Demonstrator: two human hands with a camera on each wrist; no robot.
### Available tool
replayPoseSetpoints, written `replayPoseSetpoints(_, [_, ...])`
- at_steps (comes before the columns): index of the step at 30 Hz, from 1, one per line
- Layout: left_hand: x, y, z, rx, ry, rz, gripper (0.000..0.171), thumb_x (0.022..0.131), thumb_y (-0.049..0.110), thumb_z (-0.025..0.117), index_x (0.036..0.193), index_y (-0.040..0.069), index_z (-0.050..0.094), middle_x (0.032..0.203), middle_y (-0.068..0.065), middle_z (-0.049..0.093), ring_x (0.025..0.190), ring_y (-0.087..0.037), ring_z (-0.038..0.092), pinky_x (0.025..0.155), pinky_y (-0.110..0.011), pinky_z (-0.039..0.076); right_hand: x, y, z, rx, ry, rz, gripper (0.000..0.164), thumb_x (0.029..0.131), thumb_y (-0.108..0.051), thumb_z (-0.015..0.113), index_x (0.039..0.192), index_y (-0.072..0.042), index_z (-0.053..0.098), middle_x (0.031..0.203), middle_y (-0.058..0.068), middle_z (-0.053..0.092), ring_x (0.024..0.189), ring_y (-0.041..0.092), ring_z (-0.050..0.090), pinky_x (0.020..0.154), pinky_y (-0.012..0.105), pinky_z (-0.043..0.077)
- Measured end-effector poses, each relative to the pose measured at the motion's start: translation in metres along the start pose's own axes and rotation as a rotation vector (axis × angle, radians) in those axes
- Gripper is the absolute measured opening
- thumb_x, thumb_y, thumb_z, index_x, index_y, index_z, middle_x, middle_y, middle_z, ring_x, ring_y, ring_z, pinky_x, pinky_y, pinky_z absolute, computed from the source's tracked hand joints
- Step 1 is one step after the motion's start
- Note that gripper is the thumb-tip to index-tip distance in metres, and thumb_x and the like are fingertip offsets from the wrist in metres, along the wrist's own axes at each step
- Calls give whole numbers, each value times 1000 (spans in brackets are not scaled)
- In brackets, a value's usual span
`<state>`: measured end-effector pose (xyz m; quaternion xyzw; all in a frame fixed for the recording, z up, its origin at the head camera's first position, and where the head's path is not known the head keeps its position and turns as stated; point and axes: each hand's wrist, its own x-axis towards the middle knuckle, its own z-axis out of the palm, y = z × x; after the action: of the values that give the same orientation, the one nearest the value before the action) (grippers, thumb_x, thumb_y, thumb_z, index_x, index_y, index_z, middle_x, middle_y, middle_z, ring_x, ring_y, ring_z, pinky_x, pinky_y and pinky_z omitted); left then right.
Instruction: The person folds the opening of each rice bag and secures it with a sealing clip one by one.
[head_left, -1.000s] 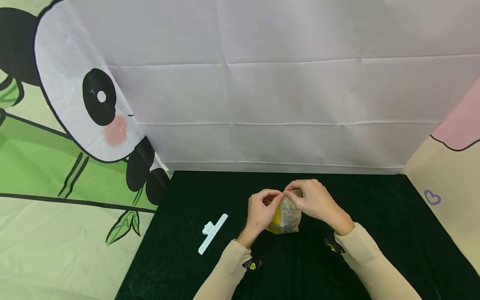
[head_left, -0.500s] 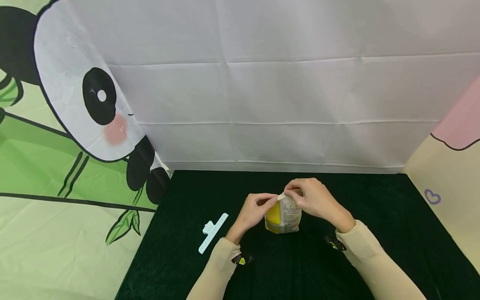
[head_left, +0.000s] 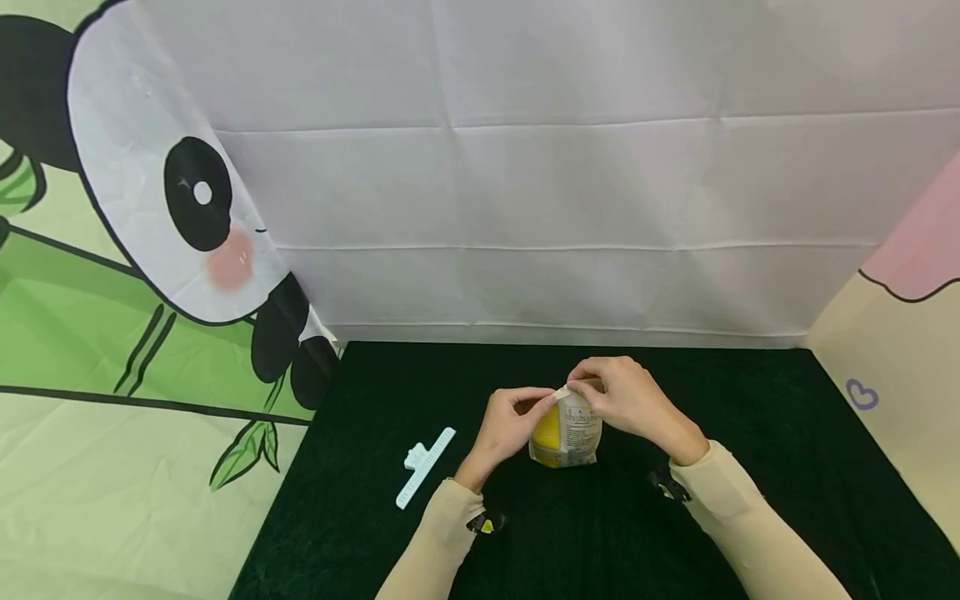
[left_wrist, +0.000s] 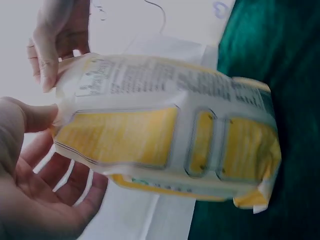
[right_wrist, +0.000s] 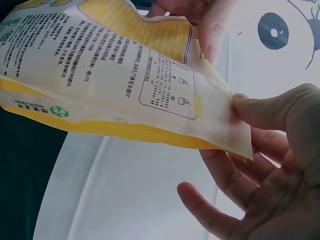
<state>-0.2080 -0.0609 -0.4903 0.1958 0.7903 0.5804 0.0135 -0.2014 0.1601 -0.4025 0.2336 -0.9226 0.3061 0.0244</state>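
The left hand (head_left: 506, 427) pinches the left corner of a bag's top edge between thumb and fingers; the right hand (head_left: 626, 400) pinches the same edge farther right. Between and below them the bag (head_left: 577, 433) stands upright on the dark green cloth (head_left: 637, 533). The step in hand looks like working along that top edge, and the next move probably calls for a light, even pinch at both corners so that the bag does not tip or crumple.

The bag's back carries yellow panels and dense Chinese print, mostly too small to read, with small drawings in a box near the top. A green logo (right_wrist: 59, 111) sits by the side; no brand can be made out for sure.

Left of the left hand, a pale clip (head_left: 425, 468) lies on the cloth, its markings unreadable. On the far left is a printed panda (head_left: 135, 167).
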Motion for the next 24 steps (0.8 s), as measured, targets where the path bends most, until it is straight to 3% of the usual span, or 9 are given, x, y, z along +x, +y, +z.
replayPoseSetpoints(4, [-4,-3,2,100,40,52,24,105,24,69,123,12,79,112,-5,81,91,-9,70,79,-24,61,0,0,0,-12,5,3,13,104,-18,70,108,-9,78,103,7,79,86,15,71,75,37,62])
replayPoseSetpoints(7, [-7,-5,4,220,84,151,23,104,19,70,124,11,79,106,-4,82,79,-9,67,67,-20,57,0,0,0,-20,11,-3,14,104,-19,70,108,-9,78,103,7,79,86,15,70,75,37,62])
replayPoseSetpoints(10, [-9,-6,6,337,130,285,24,104,13,69,125,6,78,109,-8,83,82,-13,76,67,-17,60,0,0,0,-25,18,-4,13,103,-19,70,107,-9,78,103,7,79,86,16,70,75,38,62])
replayPoseSetpoints(13, [-10,-8,6,463,171,411,25,102,9,71,126,2,76,115,-12,82,94,-18,81,76,-19,63,1,0,0,-23,20,-3,13,103,-18,70,107,-9,79,103,7,79,87,16,71,76,39,63])
replayPoseSetpoints(16, [-11,-11,8,554,204,481,25,101,8,72,125,2,76,114,-11,82,97,-18,81,80,-22,63,1,-1,0,-19,18,-3,13,103,-18,71,107,-9,79,104,7,79,87,16,72,77,39,63])
replayPoseSetpoints(19, [-11,-13,8,489,203,430,23,105,13,69,124,4,77,110,-8,82,88,-15,79,75,-19,63,1,-2,0,-14,14,-4,12,103,-17,71,107,-8,79,103,7,79,86,16,72,76,39,63])
replayPoseSetpoints(24, [-8,-7,8,195,149,207,29,111,28,58,123,9,78,114,-6,81,90,-14,75,78,-23,62,0,-2,-2,-20,10,-3,12,102,-16,71,108,-8,79,103,7,79,88,17,73,78,41,64])
